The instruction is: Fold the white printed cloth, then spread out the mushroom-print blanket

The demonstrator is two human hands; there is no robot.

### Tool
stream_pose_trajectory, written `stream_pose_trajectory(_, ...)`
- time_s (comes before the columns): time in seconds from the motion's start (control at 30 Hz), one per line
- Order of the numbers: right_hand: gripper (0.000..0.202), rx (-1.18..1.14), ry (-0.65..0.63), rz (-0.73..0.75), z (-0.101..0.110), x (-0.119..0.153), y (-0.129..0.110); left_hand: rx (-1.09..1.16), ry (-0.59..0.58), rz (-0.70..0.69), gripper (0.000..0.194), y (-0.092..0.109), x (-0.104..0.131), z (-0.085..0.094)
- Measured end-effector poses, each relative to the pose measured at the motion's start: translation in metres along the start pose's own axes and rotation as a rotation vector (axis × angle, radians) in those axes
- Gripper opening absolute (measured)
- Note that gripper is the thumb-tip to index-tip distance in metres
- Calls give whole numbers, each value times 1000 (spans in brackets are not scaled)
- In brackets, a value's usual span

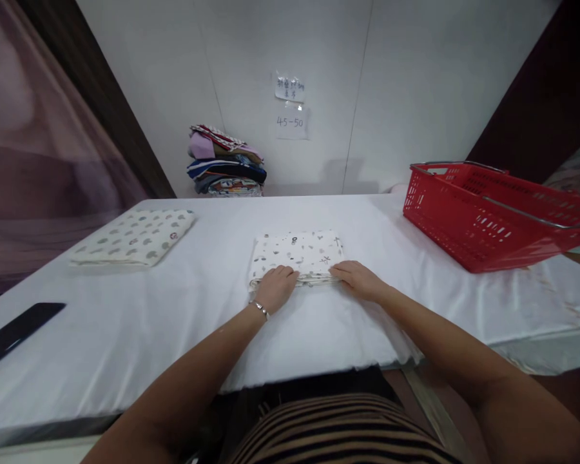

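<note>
A folded white cloth [299, 250] with small grey and dark prints lies in front of me, its layered near edge facing me. My left hand [275, 288] is closed at the near left edge, fingertips on the top layer. At the near right corner, my right hand [360, 278] is closed with its fingertips on the edge. Both thumbs are mostly hidden. A second folded cloth [135, 236], cream with grey-green spots, lies apart at the far left.
A red plastic basket [483, 225] with metal handles stands at the right on the white-covered table [212, 335]. A flat black object [19, 332] lies at the left. A fabric pile [227, 164] rises by the wall, near two paper signs [291, 122].
</note>
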State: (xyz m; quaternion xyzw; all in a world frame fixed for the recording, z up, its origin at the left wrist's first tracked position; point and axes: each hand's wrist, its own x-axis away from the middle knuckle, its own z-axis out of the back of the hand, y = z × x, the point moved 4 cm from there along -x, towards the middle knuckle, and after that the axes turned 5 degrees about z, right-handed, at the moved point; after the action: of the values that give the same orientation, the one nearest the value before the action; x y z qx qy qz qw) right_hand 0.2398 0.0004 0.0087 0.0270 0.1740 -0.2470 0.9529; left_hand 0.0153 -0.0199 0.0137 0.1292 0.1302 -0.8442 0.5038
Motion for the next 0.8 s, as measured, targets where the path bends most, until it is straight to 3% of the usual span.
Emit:
stream_pose_trajectory(0.27, 38, -101, -17, -45, -1, 2, 11, 32, 20, -14, 20, -1, 0, 1)
stream_pose_trajectory(0.5, 36, -103, -25, -198, 6, -3, 15, 48, 21, 6, 20, -1, 0, 0)
stream_pose_trajectory(0.8, 37, -19, 17, -113, -3, 6, 8, 82, 5, 12, 20, -1, 1, -2)
